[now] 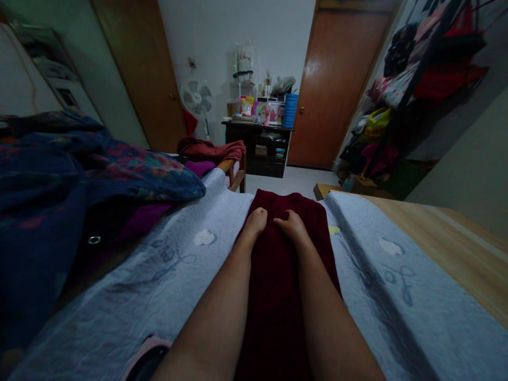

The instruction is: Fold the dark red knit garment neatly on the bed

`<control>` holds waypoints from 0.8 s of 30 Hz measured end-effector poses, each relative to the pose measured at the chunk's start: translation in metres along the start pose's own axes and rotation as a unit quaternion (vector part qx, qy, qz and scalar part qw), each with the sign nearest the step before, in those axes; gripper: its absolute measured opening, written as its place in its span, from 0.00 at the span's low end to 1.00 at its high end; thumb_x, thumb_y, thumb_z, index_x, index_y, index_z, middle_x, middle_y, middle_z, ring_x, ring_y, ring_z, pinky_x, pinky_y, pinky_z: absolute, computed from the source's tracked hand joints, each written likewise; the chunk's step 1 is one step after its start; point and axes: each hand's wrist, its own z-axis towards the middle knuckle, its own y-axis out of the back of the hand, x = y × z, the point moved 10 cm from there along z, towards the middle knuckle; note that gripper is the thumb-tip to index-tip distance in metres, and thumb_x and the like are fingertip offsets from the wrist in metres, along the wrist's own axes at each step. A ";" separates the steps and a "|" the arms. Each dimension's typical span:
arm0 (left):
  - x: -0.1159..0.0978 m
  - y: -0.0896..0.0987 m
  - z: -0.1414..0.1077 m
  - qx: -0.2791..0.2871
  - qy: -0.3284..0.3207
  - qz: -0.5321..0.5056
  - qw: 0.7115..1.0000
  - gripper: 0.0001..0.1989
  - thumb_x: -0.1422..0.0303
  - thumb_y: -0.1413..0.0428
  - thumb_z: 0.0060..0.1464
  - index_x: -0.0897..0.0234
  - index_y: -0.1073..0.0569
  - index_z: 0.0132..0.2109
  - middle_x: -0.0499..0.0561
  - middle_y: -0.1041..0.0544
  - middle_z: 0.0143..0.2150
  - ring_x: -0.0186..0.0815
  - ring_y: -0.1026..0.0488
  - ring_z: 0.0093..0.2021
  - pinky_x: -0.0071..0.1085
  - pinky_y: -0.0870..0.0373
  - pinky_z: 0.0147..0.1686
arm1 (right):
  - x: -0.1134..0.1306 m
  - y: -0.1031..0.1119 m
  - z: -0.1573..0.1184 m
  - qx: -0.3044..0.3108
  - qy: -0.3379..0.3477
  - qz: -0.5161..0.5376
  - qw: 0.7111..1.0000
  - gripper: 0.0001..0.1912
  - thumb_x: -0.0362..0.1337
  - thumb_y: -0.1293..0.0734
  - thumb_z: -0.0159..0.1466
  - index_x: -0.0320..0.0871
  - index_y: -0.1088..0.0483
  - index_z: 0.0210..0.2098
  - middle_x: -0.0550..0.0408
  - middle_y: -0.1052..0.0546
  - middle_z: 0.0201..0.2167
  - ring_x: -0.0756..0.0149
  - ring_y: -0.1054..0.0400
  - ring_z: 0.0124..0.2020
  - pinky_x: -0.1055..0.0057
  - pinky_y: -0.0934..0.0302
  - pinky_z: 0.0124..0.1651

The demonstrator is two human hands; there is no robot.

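Note:
A long dark red cloth (273, 296) lies stretched out in front of me over a light grey-blue quilted bedspread (206, 264). Both my forearms reach forward along it. Near its far end, my left hand (256, 221) is closed on the cloth at the left side, fingers curled in. Just to the right, my right hand (292, 225) rests over the same cloth, its thumb stretched out to the left and apart from the bent fingers. The undersides of both hands are hidden.
Denim clothing with a floral pattern (151, 177) is heaped at the left. A pink-edged dark object (148, 357) lies at lower left. Wooden board (456, 233) borders the bed at right. Beyond stand a fan (197, 98), a dark cabinet (254, 164) and hanging bags (448, 69).

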 end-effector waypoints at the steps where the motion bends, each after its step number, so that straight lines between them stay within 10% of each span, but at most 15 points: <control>1: 0.000 0.001 0.000 -0.002 -0.001 0.006 1.000 0.11 0.66 0.51 0.55 0.66 0.26 0.35 0.58 0.22 0.41 0.44 0.28 0.47 0.35 0.37 0.48 | 0.001 0.000 0.000 0.000 0.002 -0.003 1.000 0.22 0.42 0.29 0.52 0.37 0.29 0.44 0.41 0.24 0.44 0.53 0.30 0.48 0.65 0.38 0.47; 5: -0.004 -0.001 -0.002 -0.009 -0.026 0.032 0.999 0.15 0.57 0.42 0.49 0.66 0.26 0.32 0.57 0.22 0.34 0.45 0.26 0.39 0.34 0.35 0.41 | 0.003 0.000 -0.001 0.005 0.006 -0.002 1.000 0.18 0.41 0.30 0.53 0.37 0.28 0.41 0.41 0.23 0.42 0.54 0.29 0.45 0.67 0.38 0.45; 24: -0.001 0.003 0.007 -0.060 -0.054 0.008 0.997 0.03 0.74 0.42 0.47 0.65 0.28 0.31 0.49 0.24 0.31 0.34 0.29 0.33 0.29 0.34 0.37 | -0.008 0.005 0.005 -0.018 -0.033 -0.008 0.999 0.10 0.34 0.38 0.58 0.38 0.26 0.35 0.47 0.22 0.36 0.63 0.29 0.37 0.72 0.40 0.41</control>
